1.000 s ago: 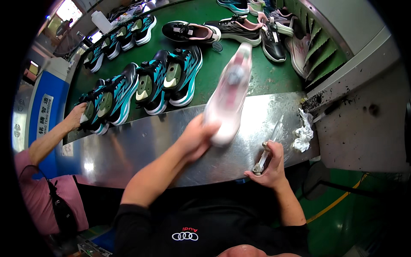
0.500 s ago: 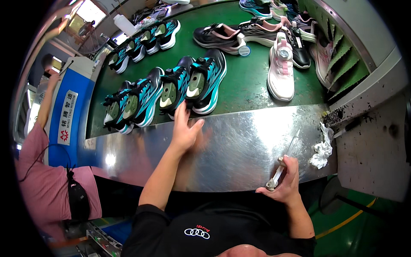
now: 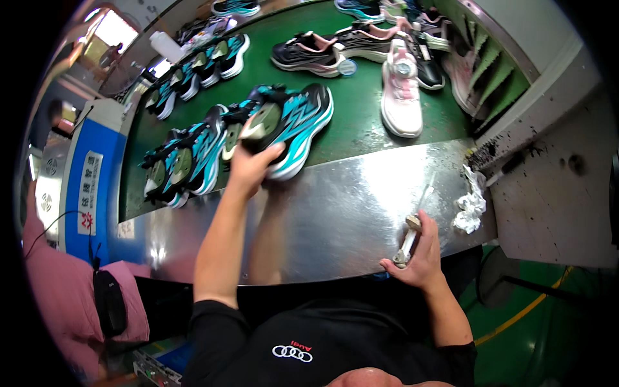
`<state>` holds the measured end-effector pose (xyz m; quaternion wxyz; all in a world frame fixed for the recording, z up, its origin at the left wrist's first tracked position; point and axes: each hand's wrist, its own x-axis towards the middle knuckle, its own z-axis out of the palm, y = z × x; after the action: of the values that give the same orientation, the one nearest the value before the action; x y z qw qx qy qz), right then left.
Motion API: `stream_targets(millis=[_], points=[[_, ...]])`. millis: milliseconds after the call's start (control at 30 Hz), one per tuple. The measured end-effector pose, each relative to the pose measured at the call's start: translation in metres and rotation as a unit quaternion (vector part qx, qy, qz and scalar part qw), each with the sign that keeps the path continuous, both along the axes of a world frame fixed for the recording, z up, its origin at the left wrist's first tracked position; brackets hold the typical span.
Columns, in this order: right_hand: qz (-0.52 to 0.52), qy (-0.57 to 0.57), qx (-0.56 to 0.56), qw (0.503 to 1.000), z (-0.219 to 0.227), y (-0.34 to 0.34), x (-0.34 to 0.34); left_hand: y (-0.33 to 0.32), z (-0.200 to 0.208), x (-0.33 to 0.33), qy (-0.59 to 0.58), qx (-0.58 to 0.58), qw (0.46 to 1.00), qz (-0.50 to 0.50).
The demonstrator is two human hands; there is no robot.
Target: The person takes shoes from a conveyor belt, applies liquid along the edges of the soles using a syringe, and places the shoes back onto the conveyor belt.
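Crumpled white paper (image 3: 471, 201) lies near the table's (image 3: 329, 226) right edge. 1 white bottle (image 3: 166, 47) and 1 blue panel (image 3: 111, 147) are near the left edge.

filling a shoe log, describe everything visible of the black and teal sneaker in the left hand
The black and teal sneaker has a synthetic-looking upper with teal streaks and a white and teal sole. An olive insert with a pale end sits in its opening. It leans, toe pointing away, over the green work surface; contact there is unclear. The left hand grips its heel end.
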<state>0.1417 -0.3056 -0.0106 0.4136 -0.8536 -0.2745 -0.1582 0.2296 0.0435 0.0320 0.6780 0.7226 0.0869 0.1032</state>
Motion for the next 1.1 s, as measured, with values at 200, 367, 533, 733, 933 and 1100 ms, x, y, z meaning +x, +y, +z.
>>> stream_targets(millis=[200, 367, 533, 733, 933, 1100], points=[[0.016, 0.013, 0.006, 1.0, 0.002, -0.002, 0.0, -0.014, 0.017, -0.136, 0.005, 0.103, 0.993, -0.054], [0.039, 0.074, 0.035, 0.996, 0.004, -0.008, -0.004, -0.048, 0.002, -0.191, 0.02, 0.254, 0.961, -0.107], [0.062, 0.171, 0.051, 0.982, 0.013, -0.021, -0.024, 0.002, -0.01, -0.113, 0.082, -0.112, 0.989, -0.055], [0.053, 0.261, 0.034, 0.963, 0.024, -0.037, -0.042, 0.026, -0.007, -0.01, 0.328, 0.067, 0.93, -0.149], [0.084, 0.235, -0.108, 0.962, 0.061, -0.025, -0.036, -0.015, 0.008, -0.023, 0.15, -0.136, 0.975, -0.093], [0.079, 0.229, -0.098, 0.965, 0.059, -0.025, -0.036, -0.022, 0.034, -0.043, -0.012, -0.283, 0.946, -0.155]])
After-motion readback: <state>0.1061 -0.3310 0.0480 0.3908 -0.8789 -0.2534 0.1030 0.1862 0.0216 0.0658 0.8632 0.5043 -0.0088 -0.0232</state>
